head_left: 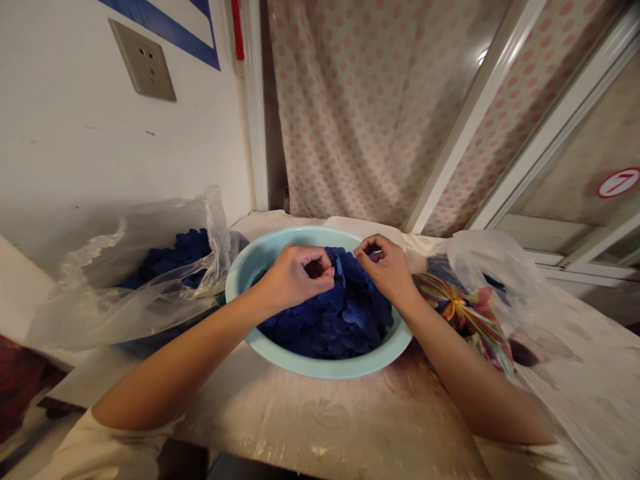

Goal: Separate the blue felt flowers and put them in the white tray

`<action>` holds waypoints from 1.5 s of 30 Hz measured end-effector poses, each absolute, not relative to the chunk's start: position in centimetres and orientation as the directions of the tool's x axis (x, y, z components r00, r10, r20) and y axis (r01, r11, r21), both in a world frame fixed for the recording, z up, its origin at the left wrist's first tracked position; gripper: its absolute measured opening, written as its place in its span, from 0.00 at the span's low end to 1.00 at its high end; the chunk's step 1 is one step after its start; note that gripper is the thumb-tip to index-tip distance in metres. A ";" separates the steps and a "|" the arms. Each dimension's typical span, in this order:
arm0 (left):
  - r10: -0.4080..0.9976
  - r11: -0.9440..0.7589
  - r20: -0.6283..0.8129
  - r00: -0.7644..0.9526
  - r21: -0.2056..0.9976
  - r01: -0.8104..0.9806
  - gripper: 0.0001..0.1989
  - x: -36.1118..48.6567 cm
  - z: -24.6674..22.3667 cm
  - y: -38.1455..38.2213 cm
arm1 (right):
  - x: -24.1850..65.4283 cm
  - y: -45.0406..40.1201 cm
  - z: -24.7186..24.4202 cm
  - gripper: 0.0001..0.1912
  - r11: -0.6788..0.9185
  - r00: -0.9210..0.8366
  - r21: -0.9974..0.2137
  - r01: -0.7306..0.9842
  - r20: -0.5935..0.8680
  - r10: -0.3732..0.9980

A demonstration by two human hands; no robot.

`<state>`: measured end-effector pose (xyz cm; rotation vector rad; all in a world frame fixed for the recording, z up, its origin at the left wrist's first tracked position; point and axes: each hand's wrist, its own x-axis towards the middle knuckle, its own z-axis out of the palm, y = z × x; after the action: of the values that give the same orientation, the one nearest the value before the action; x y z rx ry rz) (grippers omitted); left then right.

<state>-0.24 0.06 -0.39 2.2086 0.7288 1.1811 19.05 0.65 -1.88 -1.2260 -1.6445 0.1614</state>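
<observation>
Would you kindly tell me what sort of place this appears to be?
Probably an indoor handwork corner, perhaps in a home or workshop: a light-blue basin of blue pieces stands on a table, with a wall socket and dotted curtain beyond.

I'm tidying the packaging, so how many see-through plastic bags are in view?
2: the left bag, left of the basin, with blue pieces inside; the right bag, right of the basin. More may be hidden.

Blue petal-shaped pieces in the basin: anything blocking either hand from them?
Nothing visible. Left hand and right hand are both over the blue pieces; the basin's rim surrounds the pile without covering it. The clear bag sits off to the left.
</observation>
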 end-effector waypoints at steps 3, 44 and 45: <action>0.672 -0.723 0.563 0.481 0.640 0.261 0.05 -0.2 -0.6 0.2 | 18.3 -0.3 -1.5 0.04 0.584 -0.051 -0.557 0.591 0.696 0.716; 0.711 -0.695 0.634 0.303 0.699 0.169 0.07 -0.3 -0.3 0.3 | 19.5 1.3 -2.2 0.04 0.479 0.131 -0.619 0.623 0.686 0.716; 0.718 -0.687 0.612 0.331 0.702 0.191 0.07 -0.2 -0.4 0.3 | 19.3 1.0 -2.1 0.05 0.521 0.120 -0.601 0.606 0.716 0.687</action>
<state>-0.23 0.34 -0.37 2.0855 0.7956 1.3448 19.26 1.02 -2.12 -1.1471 -1.5571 0.0844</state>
